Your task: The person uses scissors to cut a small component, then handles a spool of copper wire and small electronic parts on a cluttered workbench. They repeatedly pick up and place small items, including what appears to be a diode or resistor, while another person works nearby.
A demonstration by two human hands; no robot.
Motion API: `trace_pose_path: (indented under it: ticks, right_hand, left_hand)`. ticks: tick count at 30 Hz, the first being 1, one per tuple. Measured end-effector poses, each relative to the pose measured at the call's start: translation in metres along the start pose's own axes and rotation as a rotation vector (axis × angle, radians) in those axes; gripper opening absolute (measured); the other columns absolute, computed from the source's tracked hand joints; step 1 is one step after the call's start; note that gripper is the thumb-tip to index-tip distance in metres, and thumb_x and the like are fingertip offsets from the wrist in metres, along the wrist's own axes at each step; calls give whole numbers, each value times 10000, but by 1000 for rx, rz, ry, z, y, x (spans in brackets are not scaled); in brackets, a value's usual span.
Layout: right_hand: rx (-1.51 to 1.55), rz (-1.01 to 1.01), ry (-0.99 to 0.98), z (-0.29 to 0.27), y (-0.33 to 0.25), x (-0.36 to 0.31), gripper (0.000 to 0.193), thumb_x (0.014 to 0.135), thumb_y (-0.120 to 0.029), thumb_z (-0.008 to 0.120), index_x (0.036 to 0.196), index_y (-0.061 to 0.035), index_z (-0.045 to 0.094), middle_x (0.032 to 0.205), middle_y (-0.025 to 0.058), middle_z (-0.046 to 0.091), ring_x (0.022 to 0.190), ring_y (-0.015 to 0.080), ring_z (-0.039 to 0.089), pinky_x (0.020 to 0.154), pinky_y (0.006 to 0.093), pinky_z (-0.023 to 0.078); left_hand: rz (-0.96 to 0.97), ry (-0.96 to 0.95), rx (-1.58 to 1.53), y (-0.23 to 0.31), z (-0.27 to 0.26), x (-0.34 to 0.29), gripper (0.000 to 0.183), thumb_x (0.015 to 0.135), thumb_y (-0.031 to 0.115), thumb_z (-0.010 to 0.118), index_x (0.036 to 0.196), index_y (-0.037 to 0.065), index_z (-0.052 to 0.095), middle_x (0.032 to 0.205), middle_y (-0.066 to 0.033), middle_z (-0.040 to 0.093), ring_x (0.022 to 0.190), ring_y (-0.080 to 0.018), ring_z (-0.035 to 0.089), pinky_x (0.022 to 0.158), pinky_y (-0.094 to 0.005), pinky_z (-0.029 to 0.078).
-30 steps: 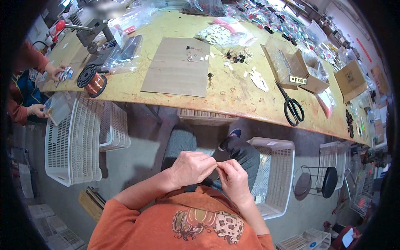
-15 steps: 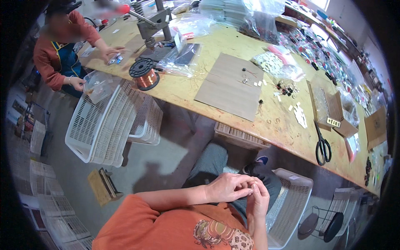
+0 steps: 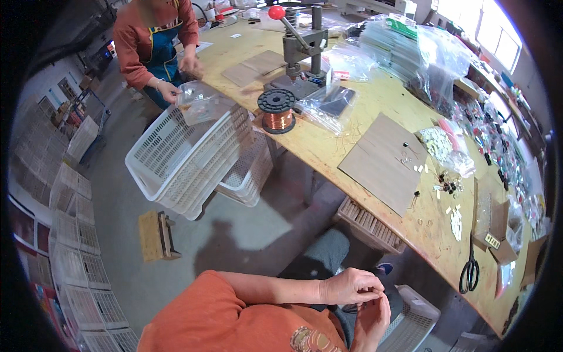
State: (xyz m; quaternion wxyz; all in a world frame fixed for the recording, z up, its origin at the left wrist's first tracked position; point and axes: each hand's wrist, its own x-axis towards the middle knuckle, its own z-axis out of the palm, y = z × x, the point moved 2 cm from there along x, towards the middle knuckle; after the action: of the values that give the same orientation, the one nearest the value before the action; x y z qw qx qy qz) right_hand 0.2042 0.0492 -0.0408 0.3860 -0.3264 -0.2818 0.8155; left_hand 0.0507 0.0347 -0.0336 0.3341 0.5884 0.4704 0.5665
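Note:
Above my lap, my left hand (image 3: pixel 350 287) reaches across with its fingers pinched together. Its fingertips meet those of my right hand (image 3: pixel 373 317), which is raised from below with fingers also closed. Whatever lies between the fingertips is too small or hidden to make out. Both hands are off the table, in front of its near edge. Closest on the tabletop is a brown cardboard sheet (image 3: pixel 375 167) bearing a small black part and thin wire rings.
The worktable (image 3: pixel 319 155) holds a copper wire spool (image 3: pixel 277 111), a lever press (image 3: pixel 302 47), black scissors (image 3: pixel 469 273) and small white pieces (image 3: pixel 455 224). White baskets (image 3: pixel 187 158) and a wooden stool (image 3: pixel 155 237) stand left. A co-worker (image 3: pixel 155 44) holds a clear plastic container (image 3: pixel 199 105).
My view has swung left, so the table appears further right. My hands remain fingertip to fingertip, the left one more curled. The co-worker's hand has drawn back from the table toward its edge.

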Motion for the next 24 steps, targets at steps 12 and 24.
trace_pose_path:
  ticks: [12,24]
  right_hand:
    - [115,166,0,3,-7,3,313,962,-144,484,1192,37,596,1252,140,584,1139,226,571,942,369,482]
    - [246,-89,130,-22,-17,4,247,957,-121,522,1134,24,615,1198,141,629,1027,190,625,843,304,506]
  left_hand:
    - [-79,-40,-98,3,-13,7,137,845,94,708,950,7,691,845,-103,678,748,-183,682,641,-275,543]
    - [-9,-54,209,14,-15,71,163,794,12,730,951,22,690,862,-66,674,702,-93,616,619,-230,501]
